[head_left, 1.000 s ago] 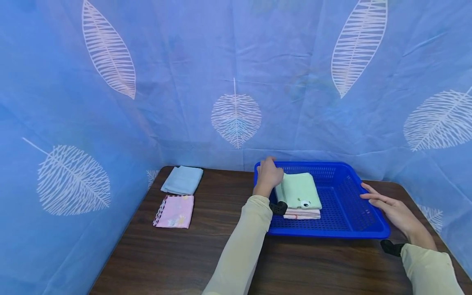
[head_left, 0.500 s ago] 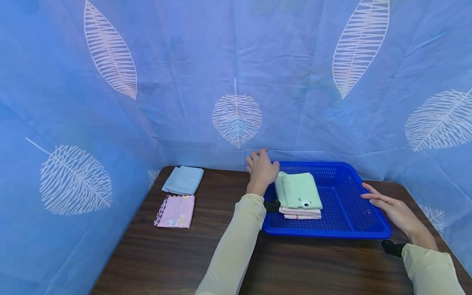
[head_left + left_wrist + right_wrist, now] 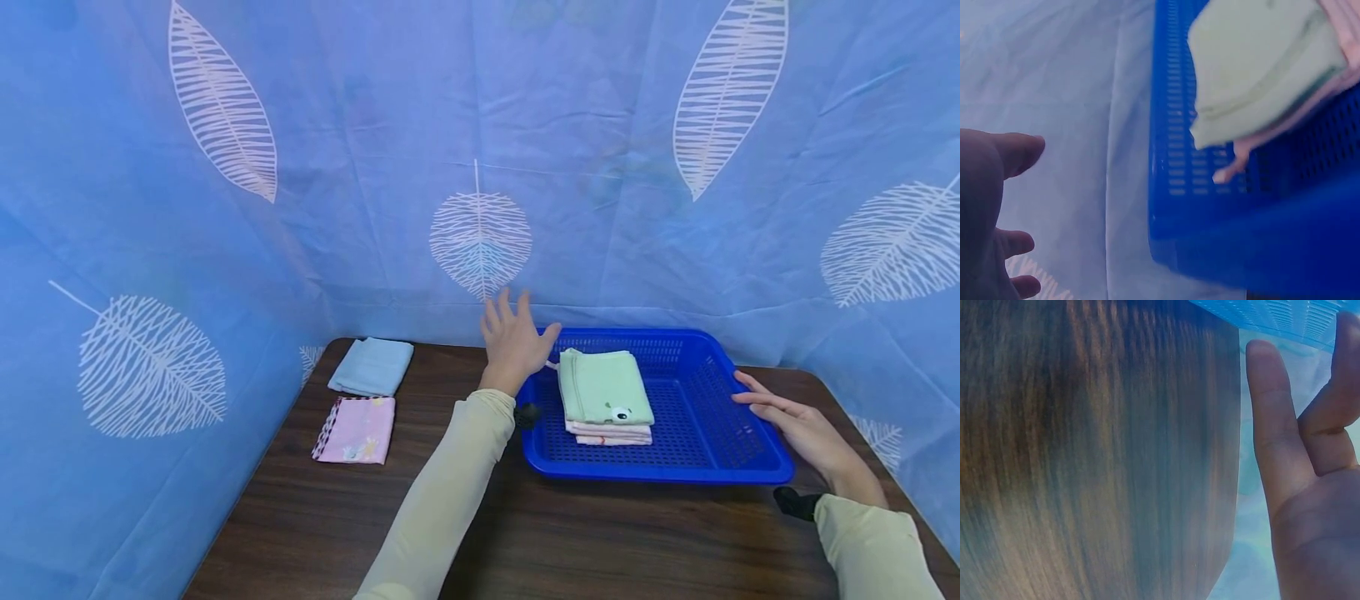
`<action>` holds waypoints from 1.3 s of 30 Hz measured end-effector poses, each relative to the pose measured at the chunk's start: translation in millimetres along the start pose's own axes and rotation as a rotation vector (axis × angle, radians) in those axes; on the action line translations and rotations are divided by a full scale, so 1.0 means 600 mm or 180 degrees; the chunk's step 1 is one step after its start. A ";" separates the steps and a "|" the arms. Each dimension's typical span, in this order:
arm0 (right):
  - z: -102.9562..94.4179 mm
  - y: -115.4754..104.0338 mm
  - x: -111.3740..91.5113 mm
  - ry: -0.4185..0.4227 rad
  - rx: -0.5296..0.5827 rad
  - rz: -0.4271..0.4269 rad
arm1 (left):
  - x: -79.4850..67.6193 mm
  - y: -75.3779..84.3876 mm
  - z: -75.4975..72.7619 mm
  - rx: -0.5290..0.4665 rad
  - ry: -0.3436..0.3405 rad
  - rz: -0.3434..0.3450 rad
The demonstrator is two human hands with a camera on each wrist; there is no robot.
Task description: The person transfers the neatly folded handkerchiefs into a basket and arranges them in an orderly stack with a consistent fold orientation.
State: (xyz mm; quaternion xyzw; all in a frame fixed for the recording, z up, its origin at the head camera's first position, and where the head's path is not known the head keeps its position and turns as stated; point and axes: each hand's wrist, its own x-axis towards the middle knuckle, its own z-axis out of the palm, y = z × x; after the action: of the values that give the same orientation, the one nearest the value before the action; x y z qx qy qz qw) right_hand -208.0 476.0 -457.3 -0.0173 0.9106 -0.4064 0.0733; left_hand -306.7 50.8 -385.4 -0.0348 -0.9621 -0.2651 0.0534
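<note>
A blue plastic basket (image 3: 731, 477) holds a small stack of folded cloths. The light green towel (image 3: 609, 387) with an eye design lies on top, and pinkish towels (image 3: 611, 432) show below it. My left hand (image 3: 513, 348) is over the basket's back left corner with its fingers spread and nothing held. In the left wrist view, the thumb (image 3: 1019, 153) stands apart from the basket wall. At the right rim, my right hand (image 3: 813, 442) rests its extended fingers against the basket. A small pale loop (image 3: 1230, 170) sticks out from the stack.
On the dark wooden table (image 3: 450, 467), a folded light blue towel (image 3: 372, 367) lies at the back left. A folded pink towel (image 3: 356, 429) with a checked edge lies in front of it. Blue leaf-print cloth (image 3: 375, 208) hangs behind and beside the table.
My left hand has drawn off the basket's left side, moving left and away from me while its fingers spread. The right hand and the stack stay in place.
</note>
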 end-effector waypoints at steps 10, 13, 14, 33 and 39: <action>0.003 0.004 0.000 -0.0079 -0.0017 0.0159 | 0.000 -0.038 -0.004 0.0228 -0.0011 0.0137; 0.003 0.006 -0.001 -0.0065 -0.0061 0.0133 | 0.000 -0.046 -0.010 0.0299 -0.0041 0.0141; 0.003 0.006 0.000 -0.0056 -0.0071 0.0122 | -0.001 -0.049 -0.013 0.0299 -0.0053 0.0144; 0.007 0.004 0.004 -0.0059 0.0107 0.0104 | -0.008 -0.134 -0.030 0.0513 -0.0244 0.0031; 0.007 0.002 0.008 -0.0032 0.0185 0.0137 | -0.012 -0.153 -0.036 0.0593 -0.0170 -0.0017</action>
State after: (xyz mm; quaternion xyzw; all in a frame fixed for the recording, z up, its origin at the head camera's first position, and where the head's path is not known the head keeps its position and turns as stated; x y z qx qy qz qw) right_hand -212.4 473.4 -461.4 0.0023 0.8982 -0.4310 0.0871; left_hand -306.4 -39.3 -414.4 -0.0342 -0.9837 -0.1737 0.0300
